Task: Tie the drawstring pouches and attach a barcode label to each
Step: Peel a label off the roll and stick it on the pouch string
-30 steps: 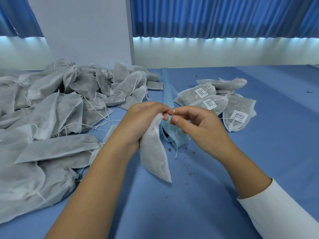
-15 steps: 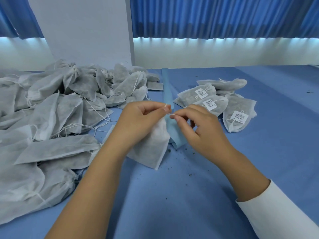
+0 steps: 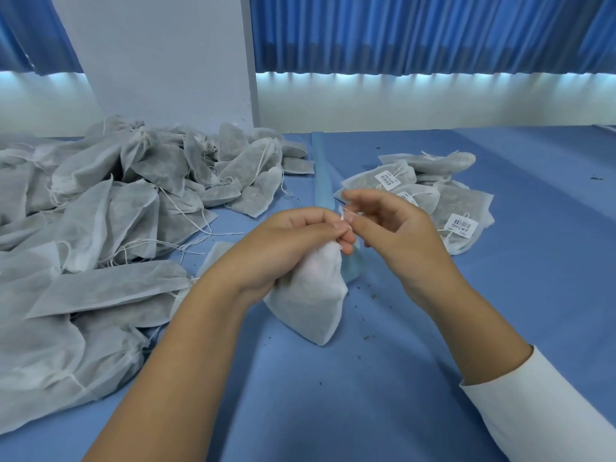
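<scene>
A white drawstring pouch (image 3: 313,295) hangs above the blue table, its neck bunched inside my left hand (image 3: 290,241). My left fingers grip the gathered top. Right beside it, my right hand (image 3: 396,235) pinches the thin white drawstring (image 3: 342,213) between thumb and forefinger, just above the pouch's neck. The other right fingers are spread loosely. Behind my right hand lies a small pile of tied pouches (image 3: 463,208) carrying white barcode labels (image 3: 462,225).
A large heap of unlabelled grey-white pouches (image 3: 100,228) with loose strings covers the left side of the blue table (image 3: 366,395). A light blue strip (image 3: 323,175) runs back from behind my hands. Dark crumbs dot the cloth near the pouch.
My left hand has gathered the pouch's top tighter, so the pouch hangs narrower again. My right hand shifted slightly up and right, still pinching the string.
</scene>
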A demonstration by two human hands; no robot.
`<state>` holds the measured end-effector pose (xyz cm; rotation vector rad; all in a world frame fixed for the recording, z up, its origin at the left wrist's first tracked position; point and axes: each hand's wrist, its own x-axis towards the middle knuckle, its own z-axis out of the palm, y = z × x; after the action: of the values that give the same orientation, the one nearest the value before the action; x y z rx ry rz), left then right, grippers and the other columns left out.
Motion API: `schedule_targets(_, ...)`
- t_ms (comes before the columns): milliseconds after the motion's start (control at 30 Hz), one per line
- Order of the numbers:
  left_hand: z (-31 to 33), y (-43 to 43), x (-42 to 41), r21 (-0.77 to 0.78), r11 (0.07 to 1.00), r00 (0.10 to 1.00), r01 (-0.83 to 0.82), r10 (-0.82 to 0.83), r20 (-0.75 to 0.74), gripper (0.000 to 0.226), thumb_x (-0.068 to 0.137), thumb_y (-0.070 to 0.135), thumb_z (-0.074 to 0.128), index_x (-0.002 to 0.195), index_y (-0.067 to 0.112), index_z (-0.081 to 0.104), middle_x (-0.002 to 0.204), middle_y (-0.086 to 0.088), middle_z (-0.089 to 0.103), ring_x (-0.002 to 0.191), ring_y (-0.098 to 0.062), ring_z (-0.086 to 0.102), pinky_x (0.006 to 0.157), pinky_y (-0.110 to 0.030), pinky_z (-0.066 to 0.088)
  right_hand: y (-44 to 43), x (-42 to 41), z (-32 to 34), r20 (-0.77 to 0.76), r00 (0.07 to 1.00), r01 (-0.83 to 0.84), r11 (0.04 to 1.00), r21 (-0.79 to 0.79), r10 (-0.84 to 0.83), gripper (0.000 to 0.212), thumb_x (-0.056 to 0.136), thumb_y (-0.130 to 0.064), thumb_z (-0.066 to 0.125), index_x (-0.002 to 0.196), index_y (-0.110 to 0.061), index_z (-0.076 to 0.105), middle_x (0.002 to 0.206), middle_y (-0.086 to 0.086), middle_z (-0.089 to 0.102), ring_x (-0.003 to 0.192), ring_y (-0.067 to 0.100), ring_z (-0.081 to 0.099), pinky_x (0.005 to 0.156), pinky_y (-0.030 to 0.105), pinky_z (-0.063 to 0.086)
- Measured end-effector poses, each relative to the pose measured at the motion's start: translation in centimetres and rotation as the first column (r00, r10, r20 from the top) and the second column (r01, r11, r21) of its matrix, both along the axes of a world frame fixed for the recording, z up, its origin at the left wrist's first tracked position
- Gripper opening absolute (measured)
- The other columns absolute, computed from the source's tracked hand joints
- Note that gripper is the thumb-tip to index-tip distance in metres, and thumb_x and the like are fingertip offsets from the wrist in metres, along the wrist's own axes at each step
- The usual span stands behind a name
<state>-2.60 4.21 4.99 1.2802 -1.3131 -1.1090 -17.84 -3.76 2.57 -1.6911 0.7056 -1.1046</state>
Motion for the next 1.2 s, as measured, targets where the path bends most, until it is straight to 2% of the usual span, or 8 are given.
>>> schedule_targets(133,0.0,-0.3,0.0,0.03,0.997,0.982,-0.074,0.078,-0.171,0.029,0.095,0.015,0.06,0.071,0.022,0.074,0.076,0.004,0.073,0.072,-0.003,0.066,0.063,-0.013,0.05,-0.1,-0.1,0.1,0.011,0.976,0.219,0.969,-0.118,-0.219,0.023,0.083,-0.009,0.073,0.097,-0.025,0.062,0.096,-0.014,0.063,0.083,0.003,0.054,0.07,0.014,0.044)
schedule_targets(300,-0.1,-0.5,0.3,0.018,0.992,0.967,-0.124,0.125,-0.22,0.023,0.095,0.014,0.059,0.075,0.016,0.069,0.073,0.003,0.071,0.069,-0.004,0.065,0.061,-0.013,0.049,0.3,0.0,0.3,0.092,0.995,-0.033,0.998,-0.044,0.037,0.023,0.084,0.004,0.069,0.083,-0.014,0.056,0.084,0.0,0.07,0.074,0.008,0.062,0.068,0.017,0.047)
schedule_targets(533,-0.2,-0.6,0.6,0.034,0.993,0.976,-0.111,0.116,-0.183,0.026,0.095,0.015,0.06,0.072,0.021,0.071,0.075,0.003,0.071,0.068,-0.004,0.064,0.061,-0.012,0.049,0.2,-0.1,0.2,0.087,0.985,-0.152,0.988,0.033,0.148,0.023,0.085,0.002,0.068,0.084,-0.012,0.051,0.085,0.001,0.075,0.077,0.015,0.062,0.057,0.02,0.046)
schedule_targets(667,-0.3,-0.7,0.6,0.049,0.987,0.981,-0.155,0.16,-0.108,0.018,0.091,0.017,0.065,0.077,0.02,0.076,0.085,0.0,0.076,0.08,-0.005,0.067,0.076,-0.016,0.05,0.5,0.2,0.1,0.012,0.987,-0.158,0.987,-0.028,0.158,0.025,0.09,0.008,0.059,0.083,-0.013,0.048,0.083,0.003,0.067,0.079,0.013,0.063,0.061,0.019,0.046)
schedule_targets(833,-0.8,-1.0,0.5,0.001,0.94,0.936,-0.341,0.339,0.097,0.006,0.081,0.029,0.078,0.082,0.023,0.081,0.088,0.007,0.077,0.078,0.0,0.063,0.071,-0.018,0.044,0.4,0.4,-0.3,-0.069,0.995,-0.081,0.99,-0.115,0.074,0.026,0.089,0.008,0.053,0.081,-0.016,0.049,0.084,0.003,0.057,0.073,0.025,0.049,0.064,0.044,0.041)
schedule_targets(933,-0.9,-1.2,0.6,-0.042,0.92,0.911,-0.389,0.391,0.13,0.007,0.079,0.026,0.081,0.076,0.02,0.08,0.076,0.012,0.075,0.066,0.004,0.059,0.058,-0.008,0.042,0.4,0.5,-0.8,-0.107,0.994,-0.043,0.981,-0.19,0.023,0.025,0.087,0.006,0.056,0.081,-0.018,0.053,0.081,-0.002,0.056,0.068,0.032,0.048,0.06,0.029,0.041)
schedule_targets(1000,-1.0,-1.2,0.6,-0.054,0.916,0.9,-0.398,0.401,0.171,0.009,0.078,0.024,0.082,0.074,0.017,0.078,0.061,0.016,0.068,0.055,0.007,0.053,0.05,-0.005,0.038,0.6,0.7,-1.0,-0.138,0.99,-0.021,0.957,-0.288,-0.02,0.028,0.085,0.006,0.058,0.088,-0.021,0.059,0.081,-0.005,0.058,0.071,0.015,0.053,0.062,0.018,0.044)
schedule_targets(1200,-1.2,-1.4,0.9,-0.036,0.909,0.888,-0.416,0.415,0.201,0.014,0.079,0.03,0.082,0.072,0.018,0.078,0.049,0.016,0.055,0.043,0.002,0.043,0.04,-0.008,0.029,0.2,0.9,-1.4,-0.212,0.961,0.039,0.846,-0.532,-0.178,0.027,0.083,0.005,0.064,0.101,-0.014,0.074,0.084,-0.003,0.059,0.079,0.011,0.057,0.068,0.014,0.047)
